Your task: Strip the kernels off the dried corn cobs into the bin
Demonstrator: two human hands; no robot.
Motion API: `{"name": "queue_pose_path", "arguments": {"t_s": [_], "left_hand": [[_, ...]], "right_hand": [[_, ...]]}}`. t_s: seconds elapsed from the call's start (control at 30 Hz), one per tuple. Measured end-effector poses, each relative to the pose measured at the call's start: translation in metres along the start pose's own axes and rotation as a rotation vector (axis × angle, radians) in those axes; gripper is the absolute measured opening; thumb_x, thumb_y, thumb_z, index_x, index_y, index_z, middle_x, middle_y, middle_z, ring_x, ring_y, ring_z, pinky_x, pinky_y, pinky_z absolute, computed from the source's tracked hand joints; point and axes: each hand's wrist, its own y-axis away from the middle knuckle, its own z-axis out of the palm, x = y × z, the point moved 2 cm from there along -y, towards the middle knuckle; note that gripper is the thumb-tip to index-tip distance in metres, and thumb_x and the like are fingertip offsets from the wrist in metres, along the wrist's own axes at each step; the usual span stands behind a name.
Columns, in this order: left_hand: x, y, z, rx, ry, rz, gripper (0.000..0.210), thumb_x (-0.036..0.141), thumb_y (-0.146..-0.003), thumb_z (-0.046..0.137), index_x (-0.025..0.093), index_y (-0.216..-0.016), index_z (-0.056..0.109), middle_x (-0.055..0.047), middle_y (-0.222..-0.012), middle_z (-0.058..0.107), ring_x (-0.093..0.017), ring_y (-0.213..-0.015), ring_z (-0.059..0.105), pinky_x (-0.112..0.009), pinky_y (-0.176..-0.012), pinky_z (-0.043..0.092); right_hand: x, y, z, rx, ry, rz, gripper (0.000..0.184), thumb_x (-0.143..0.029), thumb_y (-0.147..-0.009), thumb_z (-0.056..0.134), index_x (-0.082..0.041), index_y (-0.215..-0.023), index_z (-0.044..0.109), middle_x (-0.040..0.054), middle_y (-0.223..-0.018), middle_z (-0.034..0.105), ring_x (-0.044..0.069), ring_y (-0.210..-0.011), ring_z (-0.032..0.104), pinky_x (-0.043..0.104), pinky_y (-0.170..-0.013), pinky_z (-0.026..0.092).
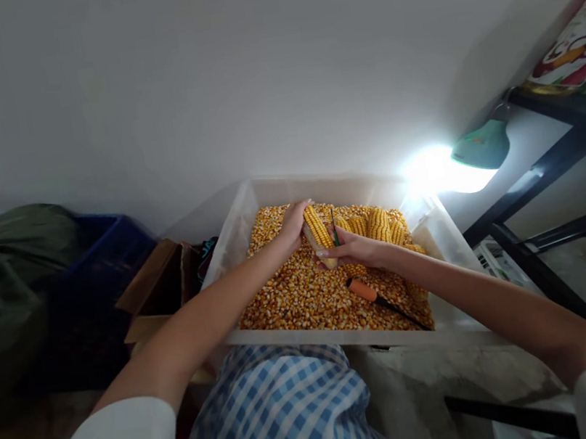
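Observation:
A corn cob is held up over a bed of loose kernels; its lower left side looks stripped and pale. My left hand grips its upper end. With thumb and fingers, my right hand closes round the lower end. A thin dark-shafted tool with a green part sticks up from that same hand, its shaft pointing away from me. Below the right hand, an orange-handled tool with a long black shaft lies on the kernels. More cobs with kernels on rest to the right.
A whitish plastic bin holds the corn against the wall. A lit green lamp hangs from a black metal frame at right. To the left are an open cardboard box and a blue crate beneath dark green cloth.

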Motion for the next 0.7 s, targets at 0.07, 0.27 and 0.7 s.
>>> {"name": "queue_pose_path", "arguments": {"t_s": [0.07,0.27,0.7], "left_hand": [[-0.001,0.000,0.001,-0.002,-0.037,0.067,0.013,0.025,-0.064,0.059,0.015,-0.063,0.051,0.004,-0.056,0.047,-0.007,-0.051,0.043,-0.019,-0.050,0.036],[-0.005,-0.001,0.001,0.021,-0.052,0.052,0.011,0.025,-0.066,0.056,0.015,-0.067,0.052,0.004,-0.057,0.048,-0.007,-0.051,0.045,-0.019,-0.048,0.036],[-0.007,-0.003,-0.004,-0.031,0.013,-0.219,0.022,0.032,-0.062,0.062,0.018,-0.071,0.048,0.005,-0.047,0.047,-0.009,-0.039,0.047,-0.021,-0.044,0.038]], "right_hand": [[0.004,-0.002,-0.001,0.078,0.072,-0.037,0.053,-0.030,-0.059,0.073,-0.021,-0.095,0.036,0.0001,-0.088,0.053,0.011,-0.068,0.057,0.030,-0.065,0.054],[0.003,-0.002,0.000,0.236,0.111,-0.038,0.056,-0.035,-0.058,0.074,-0.022,-0.095,0.034,0.0002,-0.088,0.051,0.012,-0.067,0.055,0.028,-0.055,0.053],[0.007,-0.004,-0.017,0.294,0.703,-0.077,0.044,-0.044,-0.058,0.070,-0.019,-0.075,0.038,-0.0055,-0.067,0.038,0.008,-0.062,0.037,0.021,-0.054,0.037]]}}
